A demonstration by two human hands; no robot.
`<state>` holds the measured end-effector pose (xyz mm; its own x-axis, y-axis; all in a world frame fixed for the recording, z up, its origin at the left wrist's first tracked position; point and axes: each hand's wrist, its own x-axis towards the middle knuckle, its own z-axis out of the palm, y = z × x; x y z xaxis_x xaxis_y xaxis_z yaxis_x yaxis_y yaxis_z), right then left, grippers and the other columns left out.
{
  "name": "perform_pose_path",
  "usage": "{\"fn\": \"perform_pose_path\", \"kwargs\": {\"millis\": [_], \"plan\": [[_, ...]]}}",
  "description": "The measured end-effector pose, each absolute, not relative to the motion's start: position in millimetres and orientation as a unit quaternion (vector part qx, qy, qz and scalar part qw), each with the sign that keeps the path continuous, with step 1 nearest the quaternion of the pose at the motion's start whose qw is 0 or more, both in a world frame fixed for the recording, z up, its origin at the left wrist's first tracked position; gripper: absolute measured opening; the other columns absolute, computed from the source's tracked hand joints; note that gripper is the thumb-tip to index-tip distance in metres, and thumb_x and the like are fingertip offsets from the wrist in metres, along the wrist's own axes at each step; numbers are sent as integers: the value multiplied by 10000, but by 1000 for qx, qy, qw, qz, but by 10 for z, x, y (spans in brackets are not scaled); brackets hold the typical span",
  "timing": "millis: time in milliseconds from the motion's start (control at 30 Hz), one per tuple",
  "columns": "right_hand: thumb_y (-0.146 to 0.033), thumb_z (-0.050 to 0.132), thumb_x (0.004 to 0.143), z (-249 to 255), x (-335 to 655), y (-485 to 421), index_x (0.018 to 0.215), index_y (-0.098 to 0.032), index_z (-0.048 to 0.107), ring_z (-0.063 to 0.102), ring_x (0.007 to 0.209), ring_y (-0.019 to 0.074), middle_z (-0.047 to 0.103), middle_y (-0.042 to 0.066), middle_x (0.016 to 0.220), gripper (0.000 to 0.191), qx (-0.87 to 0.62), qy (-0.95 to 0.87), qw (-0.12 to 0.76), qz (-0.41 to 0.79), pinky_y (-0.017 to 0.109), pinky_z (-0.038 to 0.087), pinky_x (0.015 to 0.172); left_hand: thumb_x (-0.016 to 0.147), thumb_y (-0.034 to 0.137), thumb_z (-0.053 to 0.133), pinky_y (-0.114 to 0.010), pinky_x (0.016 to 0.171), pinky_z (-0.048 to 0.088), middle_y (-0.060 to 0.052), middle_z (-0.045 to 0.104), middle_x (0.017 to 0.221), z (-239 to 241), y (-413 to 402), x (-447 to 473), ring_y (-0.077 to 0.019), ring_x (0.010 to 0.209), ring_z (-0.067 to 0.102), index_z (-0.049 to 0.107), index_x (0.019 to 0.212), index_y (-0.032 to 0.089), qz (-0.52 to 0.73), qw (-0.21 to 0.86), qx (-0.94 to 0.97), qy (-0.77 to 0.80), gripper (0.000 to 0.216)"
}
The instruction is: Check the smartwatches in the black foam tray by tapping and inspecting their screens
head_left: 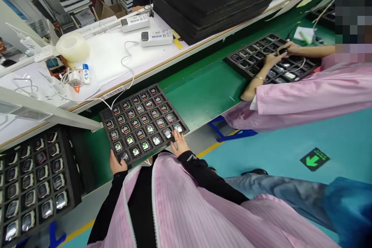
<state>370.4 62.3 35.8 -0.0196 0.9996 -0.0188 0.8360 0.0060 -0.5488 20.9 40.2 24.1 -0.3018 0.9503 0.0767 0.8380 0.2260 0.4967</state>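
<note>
Both my hands hold a black foam tray (170, 104) of square smartwatches (150, 128) sitting in separate pockets, with several rows filled. My left hand (118, 162) grips the tray's near left edge. My right hand (179, 142) is at the near right edge, its fingers spread over the tray beside the closest watches. The watch faces are lit, but their displays are too small to read. The tray's underside is hidden.
A co-worker in a pink smock handles a second tray (270, 60) at the right. A tall stack of black trays (215, 4) stands on the white bench (116, 58), with a tape roll (72, 47) and cables. A full tray (36, 182) sits lower left.
</note>
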Motion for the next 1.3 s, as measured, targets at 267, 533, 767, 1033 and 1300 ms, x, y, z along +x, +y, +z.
{"fn": "perform_pose_path", "kwargs": {"millis": [267,533,767,1033,1300], "plan": [[-243,399,844,317,3807,1005,1490,19,185,314,1400,350,436,242,1435,729,-695,-662,200,197,600,254,1131,673,160,497,-416,1142,333,-239,421,1437,234,386,212,-324,1350,404,278,1454,-4,229,119,581,772,828],[-242,383,847,312,3808,1386,1491,37,98,311,1403,344,357,273,1477,758,-716,-641,208,179,596,232,1134,676,176,491,-413,1133,339,-225,418,1444,237,377,214,-308,1350,406,265,1465,18,225,119,580,774,835],[-242,372,846,341,3769,1407,1445,109,168,326,1390,366,402,312,1429,724,-714,-656,156,189,611,225,1130,673,154,495,-405,1132,338,-230,424,1439,242,367,214,-314,1342,411,288,1447,-14,237,121,581,769,818],[-206,394,828,467,3580,1298,1489,68,85,283,1425,287,443,228,1441,779,-641,-726,141,207,539,207,1185,669,167,484,-439,1132,337,-214,412,1453,253,356,226,-315,1347,406,282,1457,12,248,120,581,766,828],[-195,438,785,416,3438,1221,1443,108,209,310,1406,343,420,276,1437,760,-631,-735,127,212,577,234,1160,674,140,501,-420,1143,323,-243,404,1449,310,346,243,-322,1351,395,284,1438,-27,236,125,587,764,812]]}}
